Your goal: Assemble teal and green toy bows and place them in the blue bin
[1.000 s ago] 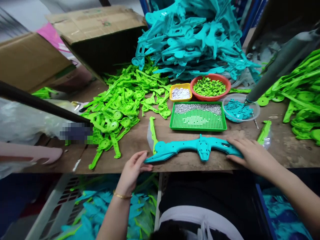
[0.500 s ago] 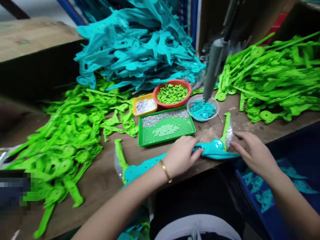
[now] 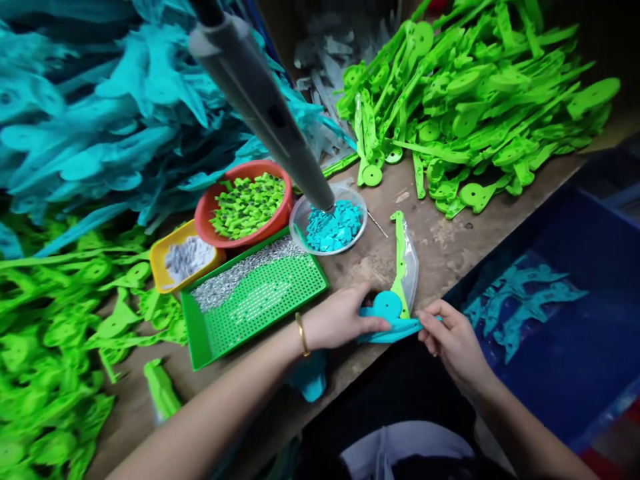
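Note:
A teal plastic part (image 3: 386,307) with a round disc lies at the table's front edge, its narrow end pointing right. My left hand (image 3: 340,319) is closed round its body, thumb on the near side. Between thumb and fingers, my right hand (image 3: 447,333) pinches the narrow tip. A lime-green plastic arm (image 3: 399,267) with a clear curved strip stands out from beside the disc. Left of my left forearm, a second green arm (image 3: 163,389) lies partly hidden. A teal end piece (image 3: 307,378) shows beneath my left wrist.
A green perforated tray (image 3: 260,320) of small metal pieces, a yellow tray (image 3: 159,263), a red bowl (image 3: 205,217) of green pieces and a clear bowl (image 3: 300,233) of teal pieces stand ahead. A grey powered screwdriver (image 3: 270,113) hangs above. Green (image 3: 460,107) and teal heaps (image 3: 115,127) surround them.
The camera view has turned rightward. My right hand has moved from beside the green arm to the teal part's tip and closed on it. My left hand still holds the part, nearer the disc.

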`<state>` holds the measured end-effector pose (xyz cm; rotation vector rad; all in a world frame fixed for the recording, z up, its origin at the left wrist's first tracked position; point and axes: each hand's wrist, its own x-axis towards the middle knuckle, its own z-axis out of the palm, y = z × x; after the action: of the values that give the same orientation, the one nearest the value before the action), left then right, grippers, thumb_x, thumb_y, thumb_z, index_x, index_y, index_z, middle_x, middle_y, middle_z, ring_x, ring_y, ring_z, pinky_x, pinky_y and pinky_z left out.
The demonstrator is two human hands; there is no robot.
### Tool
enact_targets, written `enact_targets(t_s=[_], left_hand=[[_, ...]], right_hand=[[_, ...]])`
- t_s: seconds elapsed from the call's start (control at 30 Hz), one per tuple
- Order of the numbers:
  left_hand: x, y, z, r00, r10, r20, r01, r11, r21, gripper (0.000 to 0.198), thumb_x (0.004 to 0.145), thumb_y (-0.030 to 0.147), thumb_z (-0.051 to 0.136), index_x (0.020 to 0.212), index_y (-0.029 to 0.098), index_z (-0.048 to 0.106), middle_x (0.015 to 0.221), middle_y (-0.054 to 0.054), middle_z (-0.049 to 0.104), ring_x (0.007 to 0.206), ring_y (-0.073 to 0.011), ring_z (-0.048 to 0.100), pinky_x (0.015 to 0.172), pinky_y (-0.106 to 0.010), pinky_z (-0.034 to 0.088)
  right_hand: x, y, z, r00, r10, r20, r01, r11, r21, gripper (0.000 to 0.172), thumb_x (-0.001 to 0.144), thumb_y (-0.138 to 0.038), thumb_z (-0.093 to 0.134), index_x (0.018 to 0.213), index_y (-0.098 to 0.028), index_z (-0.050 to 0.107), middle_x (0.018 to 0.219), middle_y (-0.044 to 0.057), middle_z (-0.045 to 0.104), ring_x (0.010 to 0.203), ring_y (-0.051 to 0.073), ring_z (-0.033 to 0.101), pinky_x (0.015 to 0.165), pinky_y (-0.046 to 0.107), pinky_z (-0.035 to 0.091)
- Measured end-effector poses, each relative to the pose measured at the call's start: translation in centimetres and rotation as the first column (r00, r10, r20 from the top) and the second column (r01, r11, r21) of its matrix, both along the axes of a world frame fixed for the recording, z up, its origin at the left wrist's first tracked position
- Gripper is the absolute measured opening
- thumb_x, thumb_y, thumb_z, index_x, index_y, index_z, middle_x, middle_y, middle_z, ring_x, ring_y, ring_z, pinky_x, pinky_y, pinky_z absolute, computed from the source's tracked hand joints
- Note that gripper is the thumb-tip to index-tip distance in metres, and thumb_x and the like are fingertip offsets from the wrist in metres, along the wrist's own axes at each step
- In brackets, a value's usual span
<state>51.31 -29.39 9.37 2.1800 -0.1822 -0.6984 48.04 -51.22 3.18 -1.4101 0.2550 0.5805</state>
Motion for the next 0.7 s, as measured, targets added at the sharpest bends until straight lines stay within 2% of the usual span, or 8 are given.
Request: enact_targets(t_s=[0.07,0.13,0.23,0.3,0.47,0.6,0.7], left_hand=[[0.4,-0.1,0.5,0.996,-0.006,-0.092,0.005,1.000,-0.018,0.039,0.067,0.046,0.071,0.093,0.019,0.060,0.080,-0.003,0.063,0.070,-0.0191,0.058,0.059,-0.026,0.043],[0.7,-0.3,0.9,0.978,0.021,-0.208,-0.041,0.995,-0.089,0.037,0.066,0.044,0.073,0.088,0.019,0.056,0.073,0.001,0.058,0.064,-0.0157,0.053,0.054,-0.024,0.040],[0.9,-0.7,1.1,0.903,0.082,-0.422,-0.206,0.944,-0.258,0.037,0.067,0.036,0.073,0.090,0.020,0.048,0.073,0.003,0.054,0.066,-0.0133,0.051,0.057,-0.023,0.041],[0.9,-1.1,0.8,0.863,0.098,-0.497,-0.290,0.899,-0.327,0.038,0.067,0.034,0.073,0.090,0.020,0.045,0.075,0.003,0.054,0.069,-0.0129,0.052,0.060,-0.023,0.042],[1.1,-1.6,0.4,0.852,0.106,-0.512,-0.322,0.878,-0.355,0.040,0.067,0.028,0.074,0.091,0.019,0.044,0.078,0.003,0.054,0.073,-0.0115,0.051,0.064,-0.023,0.042],[1.4,-1.8,0.7,0.842,0.098,-0.530,-0.322,0.880,-0.349,0.042,0.067,0.029,0.075,0.092,0.018,0.043,0.077,0.003,0.055,0.072,-0.0111,0.051,0.063,-0.023,0.041],[1.4,-1.9,0.6,0.846,0.076,-0.527,-0.305,0.881,-0.362,0.042,0.067,0.030,0.075,0.092,0.018,0.044,0.078,0.003,0.056,0.073,-0.0119,0.053,0.064,-0.024,0.042]], right_hand=[[-0.6,-0.1,-0.1,0.999,-0.039,0.037,0.039,0.999,0.008,0.026,0.079,-0.042,0.064,0.075,-0.018,0.055,0.054,-0.005,0.054,0.042,0.005,0.042,0.040,0.018,0.030],[-1.1,-0.1,-0.3,0.994,-0.087,0.066,0.085,0.996,0.025,0.023,0.080,-0.040,0.064,0.077,-0.018,0.057,0.055,-0.005,0.053,0.044,0.005,0.042,0.042,0.018,0.029],[-1.3,0.3,-0.2,0.989,-0.143,0.021,0.140,0.983,0.117,0.025,0.080,-0.044,0.062,0.083,-0.019,0.060,0.055,-0.004,0.054,0.043,0.006,0.042,0.041,0.019,0.030],[-1.1,0.7,0.1,0.982,-0.190,-0.021,0.191,0.965,0.181,0.029,0.080,-0.048,0.060,0.084,-0.019,0.061,0.052,-0.004,0.052,0.040,0.006,0.040,0.040,0.019,0.029],[-0.6,1.2,0.5,0.923,-0.384,-0.018,0.381,0.911,0.158,0.030,0.077,-0.045,0.064,0.075,-0.016,0.061,0.046,-0.005,0.047,0.038,0.003,0.036,0.037,0.016,0.026],[-1.2,1.4,0.3,0.958,-0.272,-0.087,0.285,0.932,0.223,0.044,0.081,-0.058,0.052,0.096,-0.017,0.058,0.054,-0.002,0.057,0.037,0.008,0.047,0.036,0.020,0.037],[-1.7,1.6,-0.3,0.955,-0.291,-0.056,0.296,0.942,0.160,0.044,0.083,-0.057,0.049,0.091,-0.015,0.057,0.052,-0.001,0.058,0.037,0.011,0.050,0.034,0.022,0.039]])
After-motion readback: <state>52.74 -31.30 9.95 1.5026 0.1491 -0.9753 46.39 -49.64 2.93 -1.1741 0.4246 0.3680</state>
